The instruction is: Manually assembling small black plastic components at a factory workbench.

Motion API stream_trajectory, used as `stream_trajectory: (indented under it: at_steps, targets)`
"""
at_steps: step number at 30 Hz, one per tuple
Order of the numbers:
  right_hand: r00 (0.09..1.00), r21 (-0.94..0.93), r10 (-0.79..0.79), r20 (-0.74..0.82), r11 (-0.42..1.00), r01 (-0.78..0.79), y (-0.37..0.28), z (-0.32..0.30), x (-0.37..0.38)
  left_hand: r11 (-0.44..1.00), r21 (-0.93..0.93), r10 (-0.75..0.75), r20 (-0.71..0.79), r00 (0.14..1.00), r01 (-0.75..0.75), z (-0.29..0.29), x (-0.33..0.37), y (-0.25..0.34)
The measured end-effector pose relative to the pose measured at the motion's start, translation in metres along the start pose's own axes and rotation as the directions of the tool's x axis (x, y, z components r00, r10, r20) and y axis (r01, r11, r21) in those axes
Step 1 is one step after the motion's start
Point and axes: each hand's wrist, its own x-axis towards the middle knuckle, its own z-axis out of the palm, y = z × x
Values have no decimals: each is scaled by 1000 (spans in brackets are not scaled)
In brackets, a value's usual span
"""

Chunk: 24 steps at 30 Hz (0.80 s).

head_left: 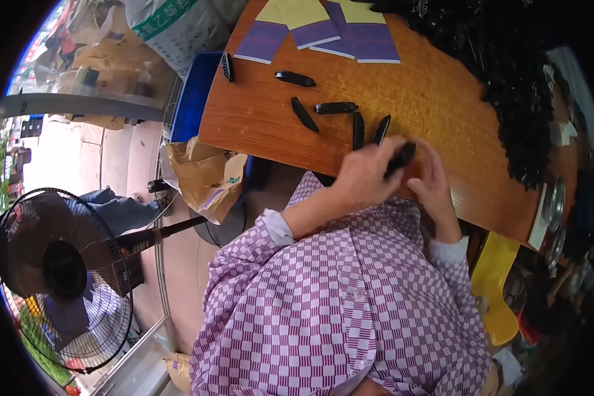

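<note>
Wooden table (442, 125), with a heap of black pieces (452, 33) at far right. White sack (178, 43), left, printed with characters on a green band. Yellow-and-purple sheets (378, 43) near the far edge. Left hand (368, 173), grasping a black elongated piece (400, 158) at the near edge; right hand (435, 188) beside it, fingers parted, contact indeterminate. Six loose black pieces (296, 80) on the tabletop.

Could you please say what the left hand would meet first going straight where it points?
The left hand, pointing rightward and holding a black elongated piece, would likely meet the right hand first, though depth is unclear.
</note>
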Motion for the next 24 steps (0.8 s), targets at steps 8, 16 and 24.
stream_trajectory:
  at_steps: [8,16,24]
  targets:
    - [807,-679,-276,521,439,589,-13,41,79,773,634,207,-283,937,21,-99,32,-71]
    - [563,-429,-392,727,381,819,-11,121,162,682,729,298,-358,885,65,-151,26,-121]
    - [432,-268,-502,749,366,891,-11,200,192,680,720,269,-422,866,139,-211,5,-155]
